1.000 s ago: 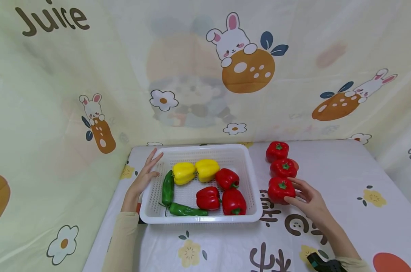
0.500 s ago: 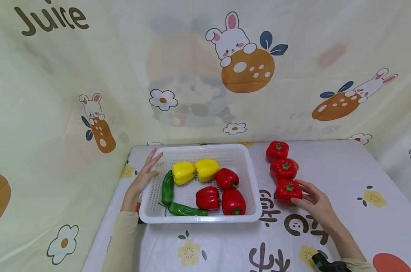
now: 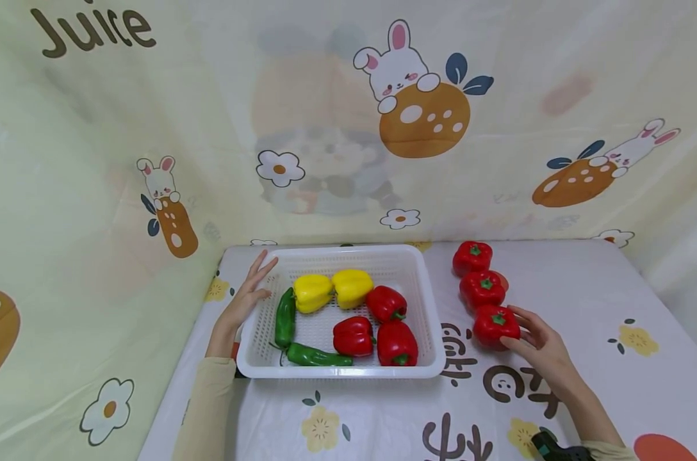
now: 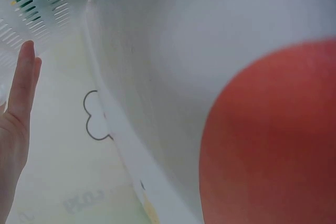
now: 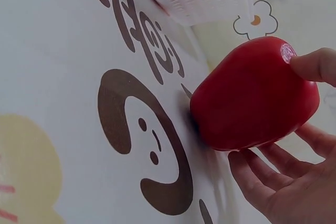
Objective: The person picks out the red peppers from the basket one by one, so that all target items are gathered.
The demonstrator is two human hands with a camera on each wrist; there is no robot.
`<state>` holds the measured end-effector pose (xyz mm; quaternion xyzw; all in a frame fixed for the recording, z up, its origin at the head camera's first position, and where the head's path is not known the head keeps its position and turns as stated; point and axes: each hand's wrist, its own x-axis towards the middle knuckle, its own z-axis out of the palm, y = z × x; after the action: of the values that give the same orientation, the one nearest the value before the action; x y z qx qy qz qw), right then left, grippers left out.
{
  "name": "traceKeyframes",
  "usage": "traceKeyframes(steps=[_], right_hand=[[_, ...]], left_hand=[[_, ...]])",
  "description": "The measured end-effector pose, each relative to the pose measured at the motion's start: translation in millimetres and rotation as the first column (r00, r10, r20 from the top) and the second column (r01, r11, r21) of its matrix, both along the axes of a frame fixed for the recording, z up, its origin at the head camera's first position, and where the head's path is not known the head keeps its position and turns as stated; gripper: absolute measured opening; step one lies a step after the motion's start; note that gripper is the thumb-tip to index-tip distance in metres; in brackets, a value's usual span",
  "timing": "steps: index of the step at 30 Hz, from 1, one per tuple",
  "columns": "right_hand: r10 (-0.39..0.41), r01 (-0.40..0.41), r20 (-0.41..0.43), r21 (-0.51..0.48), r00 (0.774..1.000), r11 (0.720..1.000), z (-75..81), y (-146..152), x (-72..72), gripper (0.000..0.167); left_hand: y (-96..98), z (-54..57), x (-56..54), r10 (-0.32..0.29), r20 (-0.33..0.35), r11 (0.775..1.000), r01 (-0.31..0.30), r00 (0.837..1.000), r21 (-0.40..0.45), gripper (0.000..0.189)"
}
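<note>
My right hand (image 3: 541, 346) holds a red bell pepper (image 3: 496, 327) between thumb and fingers at the near end of a row of red peppers. In the right wrist view the thumb presses on one side of that pepper (image 5: 252, 95) and the fingers lie on the other; it sits at the tabletop. Just behind it are a second red bell pepper (image 3: 481, 289) and a third (image 3: 472, 257). With fingers extended, my left hand (image 3: 243, 301) rests at the left side of a white plastic basket (image 3: 339, 372). The left wrist view shows its straight fingers (image 4: 23, 80) beside the slotted wall.
Inside the basket lie two yellow bell peppers (image 3: 312, 294), several red ones (image 3: 397, 344) and two long green peppers (image 3: 319, 355). A white printed cloth (image 3: 383, 416) covers the table. Behind it hangs a cream curtain (image 3: 325, 192) with rabbit prints.
The right hand has shifted the nearest red bell pepper a little to the right, keeping its grip. My left hand and the basket have stayed in place.
</note>
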<state>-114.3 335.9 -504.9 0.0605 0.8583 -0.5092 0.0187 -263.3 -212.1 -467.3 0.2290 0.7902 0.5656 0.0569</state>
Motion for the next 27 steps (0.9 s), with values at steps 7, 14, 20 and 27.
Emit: traceKeyframes(steps=[7, 14, 20, 27], right_hand=[[-0.003, 0.003, 0.000, -0.015, 1.000, 1.000, 0.9, 2.9, -1.8, 0.075], [-0.001, 0.001, 0.003, -0.018, 1.000, 1.000, -1.6, 2.3, -0.5, 0.074], [-0.006, 0.006, 0.013, 0.008, 1.000, 1.000, -2.0, 1.7, -0.4, 0.074], [-0.017, 0.016, 0.031, 0.026, 0.999, 1.000, 1.6, 2.9, -2.7, 0.076]], left_hand=[[0.6, -0.3, -1.3, 0.000, 0.001, 1.000, 0.000, 1.000, 0.013, 0.063], [-1.1, -1.7, -2.5, 0.002, 0.014, 1.000, -0.002, 1.000, 0.016, 0.063], [-7.6, -23.3, -14.9, 0.018, -0.035, 1.000, -0.018, 0.999, 0.001, 0.064], [-9.6, -31.4, -17.4, 0.023, -0.051, 1.000, -0.023, 0.998, 0.000, 0.065]])
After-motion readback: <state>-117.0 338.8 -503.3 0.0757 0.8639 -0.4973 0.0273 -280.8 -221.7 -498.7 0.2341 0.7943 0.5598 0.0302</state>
